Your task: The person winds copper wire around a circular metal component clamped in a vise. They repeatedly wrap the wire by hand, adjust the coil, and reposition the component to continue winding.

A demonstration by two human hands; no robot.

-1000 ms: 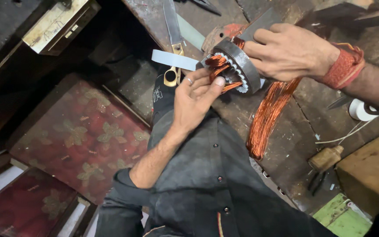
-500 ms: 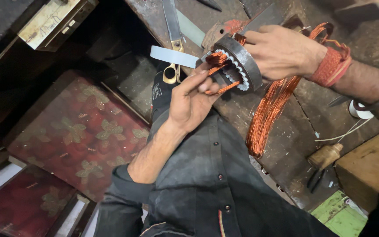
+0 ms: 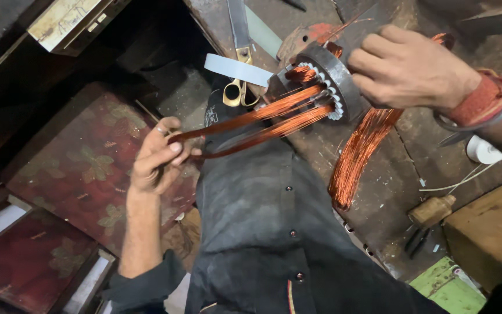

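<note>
Left hand point(image 3: 157, 160): fingers curled and pinched on the end of a copper coil point(image 3: 251, 123), thumb pressed against the strands. The coil is a looped bundle of thin, bright orange wires. It runs as 2 taut strands from the left fingers up and right into the stator point(image 3: 326, 81).

Right hand point(image 3: 408, 67): fingers clenched over the stator's outer rim, gripping it from the right. The wrist carries 1 red band point(image 3: 476, 100) and 1 metal bangle point(image 3: 498, 113).

Stator: 1 grey steel ring, tilted, with pale slot teeth visible round its inner bore. Copper wire fills some slots. It is held above the edge of the bench point(image 3: 390, 192), in front of the person's dark shirt point(image 3: 262, 221).

A second, loose wire bundle point(image 3: 358, 151) hangs from the stator's lower right side and lies curved across the bench. Count of copper bundles in view: 2.

On the bench behind the stator: 1 pair of scissors point(image 3: 238, 87) with brass-coloured handles, and 1 pale paper strip point(image 3: 236, 68) crossing them. At the right: 1 white tape roll point(image 3: 483, 151), 1 wooden-handled tool point(image 3: 431, 210). Below left of the bench, red floral-patterned panels point(image 3: 82, 168) lie on the floor.
</note>
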